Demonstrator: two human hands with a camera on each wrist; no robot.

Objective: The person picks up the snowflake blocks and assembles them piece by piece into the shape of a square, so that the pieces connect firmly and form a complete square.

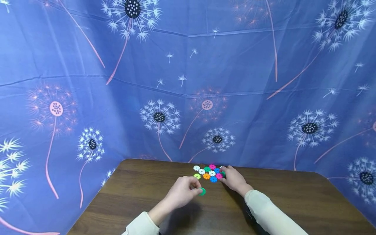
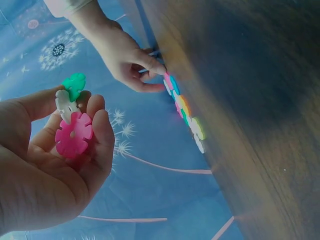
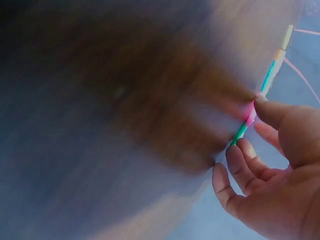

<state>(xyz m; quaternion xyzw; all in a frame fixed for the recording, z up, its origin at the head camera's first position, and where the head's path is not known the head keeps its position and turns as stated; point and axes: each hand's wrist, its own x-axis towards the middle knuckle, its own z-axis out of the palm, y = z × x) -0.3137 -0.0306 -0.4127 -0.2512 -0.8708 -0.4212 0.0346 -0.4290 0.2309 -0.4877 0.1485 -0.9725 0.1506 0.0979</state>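
Observation:
My left hand (image 1: 184,192) pinches a short chain of interlocking snowflake discs above the table. In the left wrist view the chain shows a green disc (image 2: 74,86), a white disc (image 2: 66,106) and a pink disc (image 2: 74,135) joined edge to edge. At the table's far side my right hand (image 1: 234,180) has its thumb and curled fingers round the right end of a cluster of flat discs (image 1: 207,176). Its thumb touches a pink disc (image 3: 250,114), and its fingers are at a green disc (image 3: 239,133). White, blue, orange and yellow discs lie to the left.
The brown wooden table (image 1: 132,189) reaches back to a blue dandelion-print cloth (image 1: 188,65), which hangs close behind the discs. Both forearms come in from the near side, in pale sleeves (image 1: 267,209). Much of the right wrist view is blurred.

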